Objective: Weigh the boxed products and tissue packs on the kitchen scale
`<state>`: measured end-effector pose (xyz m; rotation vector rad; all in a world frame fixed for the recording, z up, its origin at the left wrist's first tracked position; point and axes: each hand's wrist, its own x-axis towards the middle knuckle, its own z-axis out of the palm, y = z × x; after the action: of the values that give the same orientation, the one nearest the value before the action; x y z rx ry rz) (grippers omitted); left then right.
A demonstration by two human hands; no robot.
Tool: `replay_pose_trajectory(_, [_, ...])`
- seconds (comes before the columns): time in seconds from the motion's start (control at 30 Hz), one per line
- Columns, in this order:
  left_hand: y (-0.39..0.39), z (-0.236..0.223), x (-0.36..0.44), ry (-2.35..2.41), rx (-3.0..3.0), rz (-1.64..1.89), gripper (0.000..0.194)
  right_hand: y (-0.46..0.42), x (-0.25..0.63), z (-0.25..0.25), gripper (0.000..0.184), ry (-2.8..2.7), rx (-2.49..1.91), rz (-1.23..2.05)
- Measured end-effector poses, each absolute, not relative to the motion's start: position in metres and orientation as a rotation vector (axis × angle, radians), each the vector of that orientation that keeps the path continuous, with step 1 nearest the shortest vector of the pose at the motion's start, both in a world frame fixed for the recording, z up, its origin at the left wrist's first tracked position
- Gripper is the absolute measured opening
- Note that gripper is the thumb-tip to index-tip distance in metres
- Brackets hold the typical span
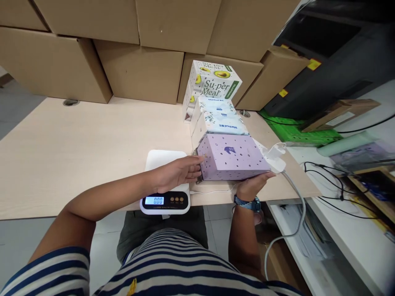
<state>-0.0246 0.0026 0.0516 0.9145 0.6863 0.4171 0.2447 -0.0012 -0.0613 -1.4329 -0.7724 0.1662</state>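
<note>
A lilac cardboard box with dark dots and a dark emblem is held between both hands at the front right of the table. My left hand presses its fingers against the box's left end, fingers partly curled. Under the box's right front corner, my right hand grips the lower edge, its fingers largely hidden. Below my left forearm stands a white digital scale, its lit display showing 0.00. Directly behind the lilac box lie tissue packs with blue print.
Super Meal boxes stand behind the tissue packs. Stacked brown cartons line the back of the wooden table. At right are a white power strip with a grey cable, a green box and black wires.
</note>
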Motion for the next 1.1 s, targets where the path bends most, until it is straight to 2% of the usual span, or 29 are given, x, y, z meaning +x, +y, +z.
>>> replay_pose_trajectory(0.33, [0.003,0.051,-0.02,0.663,0.855,0.467,0.082,-0.004,0.255,-0.072,0.099,-0.86,-1.529,0.095])
replay_pose_trajectory(0.53, [0.005,0.046,-0.02,0.681,0.815,0.488,0.083,-0.004,0.258,-0.08,0.105,-0.896,-1.496,0.055])
replay_pose_trajectory(0.63, [0.005,0.047,-0.019,0.656,0.832,0.49,0.08,-0.004,0.26,-0.079,0.1,-0.978,-1.442,0.018])
replay_pose_trajectory(0.87, [0.003,0.051,-0.019,0.695,0.823,0.471,0.089,-0.004,0.267,-0.081,0.087,-0.987,-1.532,-0.076])
replay_pose_trajectory(1.1, [0.002,0.052,-0.017,0.683,0.815,0.472,0.079,-0.005,0.267,-0.079,0.083,-0.969,-1.585,-0.057])
